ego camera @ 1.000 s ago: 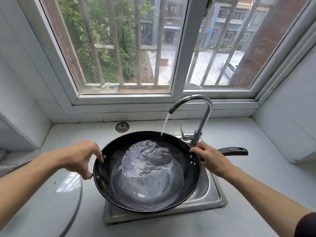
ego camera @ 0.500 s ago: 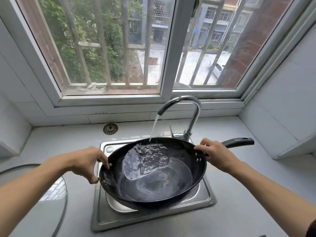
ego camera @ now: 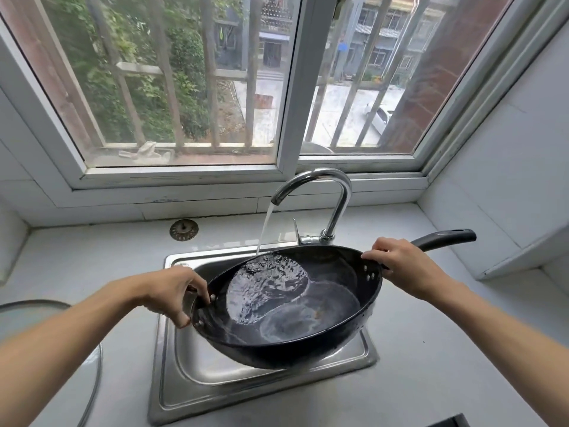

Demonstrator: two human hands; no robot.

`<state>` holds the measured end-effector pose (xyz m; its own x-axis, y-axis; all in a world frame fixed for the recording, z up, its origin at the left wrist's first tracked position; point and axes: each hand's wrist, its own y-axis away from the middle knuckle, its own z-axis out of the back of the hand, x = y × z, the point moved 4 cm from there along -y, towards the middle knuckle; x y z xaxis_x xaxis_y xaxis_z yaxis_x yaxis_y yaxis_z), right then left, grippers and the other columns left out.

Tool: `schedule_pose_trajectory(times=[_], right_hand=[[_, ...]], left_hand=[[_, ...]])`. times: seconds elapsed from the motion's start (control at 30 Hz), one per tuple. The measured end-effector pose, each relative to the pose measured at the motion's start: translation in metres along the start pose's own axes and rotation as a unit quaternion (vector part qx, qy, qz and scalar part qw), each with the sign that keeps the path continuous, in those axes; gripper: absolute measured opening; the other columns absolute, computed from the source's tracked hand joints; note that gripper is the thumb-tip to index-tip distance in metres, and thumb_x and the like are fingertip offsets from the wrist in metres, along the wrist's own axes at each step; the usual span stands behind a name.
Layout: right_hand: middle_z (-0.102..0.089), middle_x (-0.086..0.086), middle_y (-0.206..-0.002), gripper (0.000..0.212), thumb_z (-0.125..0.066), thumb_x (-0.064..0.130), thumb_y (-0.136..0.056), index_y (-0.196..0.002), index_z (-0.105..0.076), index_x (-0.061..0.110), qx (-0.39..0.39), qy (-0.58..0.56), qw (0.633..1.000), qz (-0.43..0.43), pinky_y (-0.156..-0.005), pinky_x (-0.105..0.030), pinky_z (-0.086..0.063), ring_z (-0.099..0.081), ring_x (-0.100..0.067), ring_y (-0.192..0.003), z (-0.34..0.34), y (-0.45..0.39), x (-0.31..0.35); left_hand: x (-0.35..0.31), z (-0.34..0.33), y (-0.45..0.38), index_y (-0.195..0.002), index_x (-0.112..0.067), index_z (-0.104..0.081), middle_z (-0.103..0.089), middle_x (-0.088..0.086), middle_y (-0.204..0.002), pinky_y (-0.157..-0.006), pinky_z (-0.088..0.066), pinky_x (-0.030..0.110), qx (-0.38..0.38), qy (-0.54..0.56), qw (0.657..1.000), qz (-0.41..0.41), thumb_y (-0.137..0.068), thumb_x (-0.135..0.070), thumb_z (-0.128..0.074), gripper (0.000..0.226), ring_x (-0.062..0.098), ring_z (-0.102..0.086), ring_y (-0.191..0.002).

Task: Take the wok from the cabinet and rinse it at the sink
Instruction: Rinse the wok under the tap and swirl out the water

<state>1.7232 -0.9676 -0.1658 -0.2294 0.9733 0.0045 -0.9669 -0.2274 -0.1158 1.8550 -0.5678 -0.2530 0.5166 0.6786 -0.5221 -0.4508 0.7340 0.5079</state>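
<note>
A black wok (ego camera: 326, 309) hangs over the small steel sink (ego camera: 197, 383), tilted with its far rim lifted toward the window. Water runs from the chrome faucet (ego camera: 335, 192) onto the wok's far left side and pools there. My left hand (ego camera: 172, 291) grips the small helper handle on the left rim. My right hand (ego camera: 403, 266) holds the base of the long black handle (ego camera: 446, 237), which points to the right.
A round glass lid (ego camera: 46, 328) lies on the white counter at the left. A metal sink strainer (ego camera: 183, 229) sits behind the sink. The window sill runs behind the faucet, and a white shelf block (ego camera: 511, 229) stands at the right.
The wok has been tipped from nearly level to tilted, and the water inside has gathered toward its left side. Both hands keep their grips; the view has shifted so more of the sink shows.
</note>
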Motion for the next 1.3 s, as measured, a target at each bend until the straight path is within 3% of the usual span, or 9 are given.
schedule_pose_trajectory(times=[0.1,0.37,0.63,1.03,1.3], right_hand=[[-0.064,-0.005,-0.08,0.045,-0.078,-0.012,-0.059,-0.095,-0.075,0.016,-0.005,0.017,1.0,0.01,-0.053,-0.038,-0.053,-0.059,-0.029,-0.061,0.01,0.0,-0.003],[-0.063,-0.004,-0.082,0.044,-0.079,-0.008,-0.059,-0.094,-0.073,0.017,-0.025,0.064,0.997,0.019,-0.054,-0.04,-0.05,-0.059,-0.028,-0.062,0.023,-0.001,-0.005],[-0.061,-0.004,-0.081,0.043,-0.079,-0.007,-0.059,-0.096,-0.072,0.016,-0.049,0.1,0.994,0.007,-0.054,-0.038,-0.048,-0.06,-0.028,-0.066,0.033,0.002,-0.001],[-0.062,-0.005,-0.083,0.047,-0.08,-0.006,-0.056,-0.097,-0.071,0.015,-0.058,0.131,0.989,-0.018,-0.052,-0.037,-0.047,-0.059,-0.029,-0.064,0.028,0.015,0.016],[-0.063,-0.002,-0.08,0.052,-0.078,-0.001,-0.059,-0.106,-0.066,0.017,-0.052,0.076,0.994,-0.056,-0.049,-0.036,-0.047,-0.056,-0.029,-0.054,-0.006,0.011,0.026]], left_hand=[[-0.001,-0.003,-0.011,-0.098,-0.045,-0.069,-0.065,-0.02,-0.11,-0.092,-0.051,0.029,0.004,-0.001,1.0,-0.005,-0.047,-0.028,-0.072,0.053,0.004,-0.063,-0.102],[0.012,-0.003,-0.037,-0.091,-0.059,-0.058,-0.057,-0.02,-0.112,-0.093,-0.049,0.029,-0.022,-0.028,0.999,-0.003,-0.041,-0.039,-0.072,0.056,0.001,-0.054,-0.105],[0.013,-0.002,-0.061,-0.105,-0.037,-0.064,-0.056,-0.015,-0.112,-0.093,-0.048,0.033,-0.069,-0.025,0.996,-0.042,-0.046,-0.031,-0.083,0.062,0.006,-0.053,-0.105],[0.021,-0.012,-0.07,-0.102,-0.033,-0.063,-0.052,-0.012,-0.111,-0.092,-0.044,0.033,-0.132,-0.055,0.987,-0.068,-0.042,-0.037,-0.082,0.064,0.011,-0.046,-0.106],[0.039,-0.01,-0.038,-0.104,-0.026,-0.066,-0.052,-0.003,-0.115,-0.096,-0.04,0.036,-0.2,-0.097,0.974,-0.047,-0.044,-0.037,-0.086,0.064,0.02,-0.044,-0.108]])
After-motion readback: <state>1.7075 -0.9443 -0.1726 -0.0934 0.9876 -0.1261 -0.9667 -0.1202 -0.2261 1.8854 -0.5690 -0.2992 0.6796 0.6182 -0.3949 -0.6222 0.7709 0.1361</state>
